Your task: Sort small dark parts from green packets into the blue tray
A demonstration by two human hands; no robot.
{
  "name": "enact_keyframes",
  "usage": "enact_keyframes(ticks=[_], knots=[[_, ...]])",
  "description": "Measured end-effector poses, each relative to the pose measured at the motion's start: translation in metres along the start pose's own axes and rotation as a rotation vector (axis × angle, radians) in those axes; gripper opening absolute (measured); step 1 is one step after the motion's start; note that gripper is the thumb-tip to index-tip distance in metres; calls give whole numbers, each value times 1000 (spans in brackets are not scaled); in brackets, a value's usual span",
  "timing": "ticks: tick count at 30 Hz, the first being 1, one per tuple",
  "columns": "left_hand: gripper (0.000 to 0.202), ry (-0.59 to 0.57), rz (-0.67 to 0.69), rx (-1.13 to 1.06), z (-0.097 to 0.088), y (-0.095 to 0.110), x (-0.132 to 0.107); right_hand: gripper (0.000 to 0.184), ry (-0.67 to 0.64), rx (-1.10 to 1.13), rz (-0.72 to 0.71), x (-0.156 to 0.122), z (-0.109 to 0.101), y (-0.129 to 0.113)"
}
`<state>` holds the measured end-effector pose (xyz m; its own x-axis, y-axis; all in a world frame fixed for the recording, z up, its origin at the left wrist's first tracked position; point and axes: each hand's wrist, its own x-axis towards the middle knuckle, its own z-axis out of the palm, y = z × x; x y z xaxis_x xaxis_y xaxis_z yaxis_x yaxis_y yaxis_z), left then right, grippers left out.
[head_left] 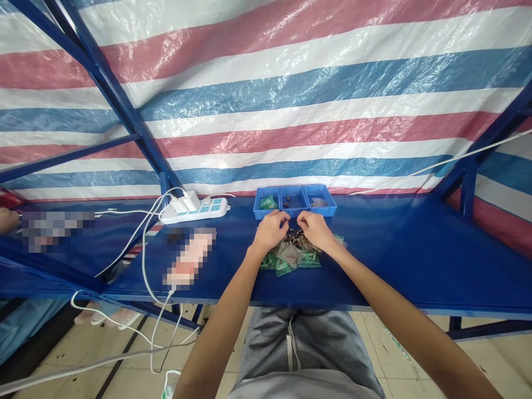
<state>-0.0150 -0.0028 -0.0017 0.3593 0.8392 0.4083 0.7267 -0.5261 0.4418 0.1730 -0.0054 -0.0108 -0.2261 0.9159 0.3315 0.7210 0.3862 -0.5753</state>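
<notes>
My left hand [271, 229] and my right hand [314, 228] are close together over a pile on the blue table, just in front of a blue three-compartment tray [293, 213]. Both have curled fingers; whatever lies between the fingertips is too small to make out. Beneath and between them lie small brown metallic parts [296, 239]. Nearer my body spread green packets [286, 269], with a clear plastic bag [290, 254] on top. Inside the tray, the left compartment has green packets [268, 203], the middle a few small dark parts [286, 203], the right pale clear packets [318, 203].
Left of the pile, a white power strip [211, 209] holds plugged-in chargers, and a blurred-out, phone-like object [191, 257] lies on a cable. White cables [145, 260] hang over the table edge. Blue metal posts [124, 111] and a striped tarp [311, 83] stand behind. Another person's hand [8, 220] shows far left.
</notes>
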Motion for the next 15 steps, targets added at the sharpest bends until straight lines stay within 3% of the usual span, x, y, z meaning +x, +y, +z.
enact_keyframes(ticks=[7,15], knots=[[20,7,-29,20,-2,0,0,8,-256,-36,-144,-7,-13,-9],[21,4,-27,33,-2,1,-1,21,-257,-104,-174,-5,-7,-9]])
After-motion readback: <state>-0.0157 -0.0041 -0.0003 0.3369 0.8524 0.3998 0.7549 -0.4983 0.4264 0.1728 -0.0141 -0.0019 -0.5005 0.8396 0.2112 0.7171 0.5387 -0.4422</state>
